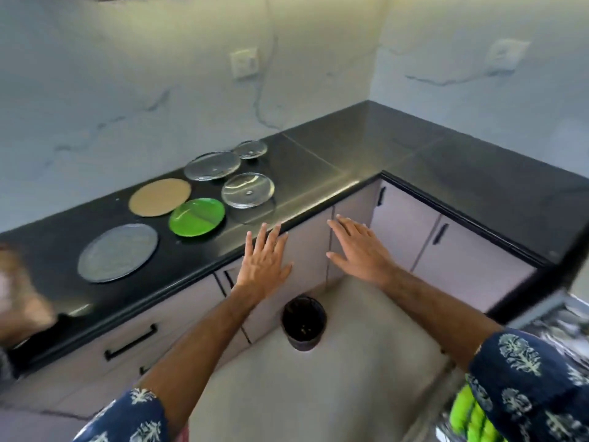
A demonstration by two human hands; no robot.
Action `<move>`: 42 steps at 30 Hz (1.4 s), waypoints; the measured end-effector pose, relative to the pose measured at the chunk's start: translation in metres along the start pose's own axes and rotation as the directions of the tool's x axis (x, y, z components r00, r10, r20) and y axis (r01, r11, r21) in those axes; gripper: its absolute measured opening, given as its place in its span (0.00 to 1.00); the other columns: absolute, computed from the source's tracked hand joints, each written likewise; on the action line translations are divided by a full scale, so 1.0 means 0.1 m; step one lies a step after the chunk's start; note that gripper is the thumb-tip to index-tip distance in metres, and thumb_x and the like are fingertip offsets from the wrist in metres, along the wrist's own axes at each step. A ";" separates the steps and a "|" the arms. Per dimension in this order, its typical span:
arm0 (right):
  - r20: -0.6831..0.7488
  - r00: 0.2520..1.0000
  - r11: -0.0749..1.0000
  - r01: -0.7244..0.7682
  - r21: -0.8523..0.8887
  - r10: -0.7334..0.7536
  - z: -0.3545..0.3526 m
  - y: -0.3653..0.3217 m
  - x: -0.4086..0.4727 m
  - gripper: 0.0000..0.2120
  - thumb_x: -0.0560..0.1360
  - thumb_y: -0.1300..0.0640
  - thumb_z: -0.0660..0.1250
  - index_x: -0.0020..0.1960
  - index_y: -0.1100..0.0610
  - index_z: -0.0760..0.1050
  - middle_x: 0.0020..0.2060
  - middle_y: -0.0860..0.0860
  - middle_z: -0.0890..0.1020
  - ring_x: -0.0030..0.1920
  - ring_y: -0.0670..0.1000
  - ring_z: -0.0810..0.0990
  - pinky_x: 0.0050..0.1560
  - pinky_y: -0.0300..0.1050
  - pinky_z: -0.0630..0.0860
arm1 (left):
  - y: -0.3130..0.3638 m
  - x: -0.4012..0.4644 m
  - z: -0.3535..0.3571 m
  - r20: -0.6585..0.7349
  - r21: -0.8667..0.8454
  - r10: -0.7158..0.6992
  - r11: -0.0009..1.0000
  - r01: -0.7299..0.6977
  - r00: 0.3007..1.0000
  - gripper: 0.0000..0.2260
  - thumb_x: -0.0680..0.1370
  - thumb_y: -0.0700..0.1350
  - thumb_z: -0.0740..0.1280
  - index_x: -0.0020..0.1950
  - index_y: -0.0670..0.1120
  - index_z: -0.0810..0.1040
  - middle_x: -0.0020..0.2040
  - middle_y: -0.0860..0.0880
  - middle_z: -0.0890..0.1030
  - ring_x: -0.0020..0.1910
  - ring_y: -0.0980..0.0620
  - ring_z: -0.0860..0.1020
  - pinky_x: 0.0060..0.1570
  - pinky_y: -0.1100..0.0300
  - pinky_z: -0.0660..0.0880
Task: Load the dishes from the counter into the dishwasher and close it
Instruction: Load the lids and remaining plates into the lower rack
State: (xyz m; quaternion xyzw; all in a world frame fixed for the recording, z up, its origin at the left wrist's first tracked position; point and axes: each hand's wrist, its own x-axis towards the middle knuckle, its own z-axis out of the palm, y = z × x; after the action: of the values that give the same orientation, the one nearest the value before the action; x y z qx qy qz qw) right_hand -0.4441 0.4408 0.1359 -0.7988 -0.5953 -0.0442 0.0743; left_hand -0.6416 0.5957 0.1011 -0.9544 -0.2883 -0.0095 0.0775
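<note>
Worktop (318,161), black and L-shaped, runs from lower left up to the corner and back down the right side, and every dish left on it sits on the left run, up and to the left of both hands. Biggest of them is the grey plate (118,252), nearest the camera and furthest left; beyond it lie the tan plate (160,197), then the large glass plate (212,165) close to the wall. The green plate (197,216) sits near the front edge, with the middle glass plate (248,189) just to its right and the small glass plate (250,149) furthest back. All lie flat and round, so no long axis governs the pick; direction alone matters. The left hand (264,263) hovers in front of the worktop's edge with fingers straight and slightly spread, holding nothing, its fingertips (271,232) pointing up toward the gap between the green plate and the middle glass plate. The right hand (358,247) is likewise flat and spread, empty, over the cabinet fronts further right and well apart from any dish. My judgement is that the left grip is the nearer one, and the green plate or the middle glass plate the shortest reach, forward and a little left. At the lower right edge a rack holding green dishes (463,413) shows, presumably the open dishwasher, so a lifted plate would travel rightward across the body. A dark bin (304,323) stands on the floor between the forearms.
</note>
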 end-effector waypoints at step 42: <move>0.655 0.729 -0.303 -0.590 0.748 0.198 1.35 -0.02 3.64 0.25 0.74 0.73 0.61 0.66 0.54 0.67 0.56 0.63 0.83 0.53 0.63 0.84 0.51 0.57 0.82 | -2.42 2.96 0.99 0.568 -0.821 -0.205 -0.088 0.563 0.797 0.07 0.83 0.42 0.60 0.59 0.41 0.69 0.44 0.39 0.78 0.29 0.43 0.81 0.25 0.48 0.80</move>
State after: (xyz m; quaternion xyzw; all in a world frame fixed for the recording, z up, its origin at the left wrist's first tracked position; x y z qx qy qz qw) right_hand -0.3443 0.8079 0.0612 -0.6150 -0.1108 0.5424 0.5615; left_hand -0.5310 0.9727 0.0562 -0.6023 -0.4717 -0.0982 -0.6365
